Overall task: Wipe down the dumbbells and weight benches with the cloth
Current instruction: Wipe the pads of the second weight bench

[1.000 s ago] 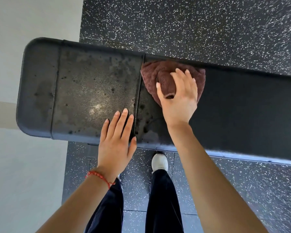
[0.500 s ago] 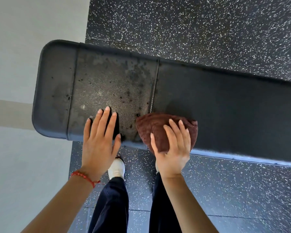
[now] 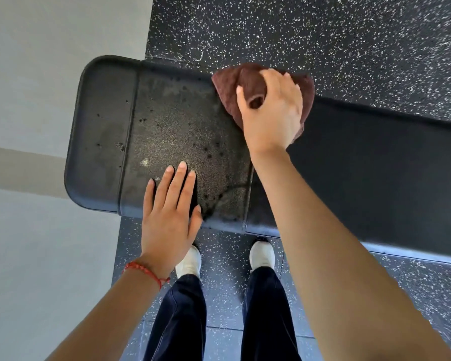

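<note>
A black padded weight bench (image 3: 362, 162) runs across the view from left to right. Its left end is worn and spotted with dark marks. My right hand (image 3: 271, 113) presses a bunched brown cloth (image 3: 227, 84) onto the bench's far edge, close to the seam between the pads. My left hand (image 3: 169, 212) lies flat on the near edge of the worn pad, fingers together and holding nothing. A red string bracelet is on that wrist. No dumbbells are in view.
Black speckled rubber flooring (image 3: 323, 35) surrounds the bench. A pale grey wall or floor area (image 3: 37, 74) fills the left side. My legs in dark trousers and white shoes (image 3: 262, 254) stand right against the bench's near edge.
My right hand has swept the cloth from the bench's near edge back to its far edge. My left hand stayed flat on the near side of the worn pad.
</note>
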`<state>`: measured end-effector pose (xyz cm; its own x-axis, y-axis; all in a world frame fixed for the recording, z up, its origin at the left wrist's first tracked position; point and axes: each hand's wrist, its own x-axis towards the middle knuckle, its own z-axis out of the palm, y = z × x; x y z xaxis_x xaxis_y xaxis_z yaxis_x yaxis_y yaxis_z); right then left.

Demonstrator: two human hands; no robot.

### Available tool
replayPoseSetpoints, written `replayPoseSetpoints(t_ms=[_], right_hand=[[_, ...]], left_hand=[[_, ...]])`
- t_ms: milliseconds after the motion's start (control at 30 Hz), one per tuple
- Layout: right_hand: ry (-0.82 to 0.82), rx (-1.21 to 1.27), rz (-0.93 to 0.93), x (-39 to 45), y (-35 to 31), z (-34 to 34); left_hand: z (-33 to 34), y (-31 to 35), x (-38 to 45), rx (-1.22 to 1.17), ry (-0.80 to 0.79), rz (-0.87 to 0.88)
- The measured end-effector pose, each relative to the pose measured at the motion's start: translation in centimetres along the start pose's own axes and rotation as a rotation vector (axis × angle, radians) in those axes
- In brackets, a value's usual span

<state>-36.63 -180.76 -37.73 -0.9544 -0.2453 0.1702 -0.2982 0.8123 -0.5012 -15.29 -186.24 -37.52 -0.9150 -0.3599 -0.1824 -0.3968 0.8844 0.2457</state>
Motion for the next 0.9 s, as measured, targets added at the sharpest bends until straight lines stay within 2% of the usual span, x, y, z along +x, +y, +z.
replayPoseSetpoints(t_ms=[167, 333, 467, 600, 733, 900], right_hand=[[0.112, 0.003, -0.123, -4.4, 0.0, -0.4], [0.073, 0.054, -0.212, -12.2, 0.0, -1.2], [0.025, 0.054, -0.210, -16.6, -0.7, -1.8], [0.079, -0.016, -0.225, -15.1, -1.4, -0.9], [0.149, -0.012, -0.224, -10.5, -2.6, 0.9], [0.160, 0.002, -0.177, -4.7, -5.0, 3.6]], left_hand=[[-0.5, -0.1, 0.0, -0.023, -0.003, 0.011], [-1.4, -1.0, -0.1, -0.060, 0.033, 0.012], [-2.0, -2.9, -0.6, -0.048, 0.058, -0.034], [-2.2, -5.5, -1.0, -0.030, 0.069, -0.074], [-2.0, -7.3, -0.5, -0.022, 0.069, -0.063], [-1.6, -7.9, -0.4, -0.056, 0.074, -0.036]])
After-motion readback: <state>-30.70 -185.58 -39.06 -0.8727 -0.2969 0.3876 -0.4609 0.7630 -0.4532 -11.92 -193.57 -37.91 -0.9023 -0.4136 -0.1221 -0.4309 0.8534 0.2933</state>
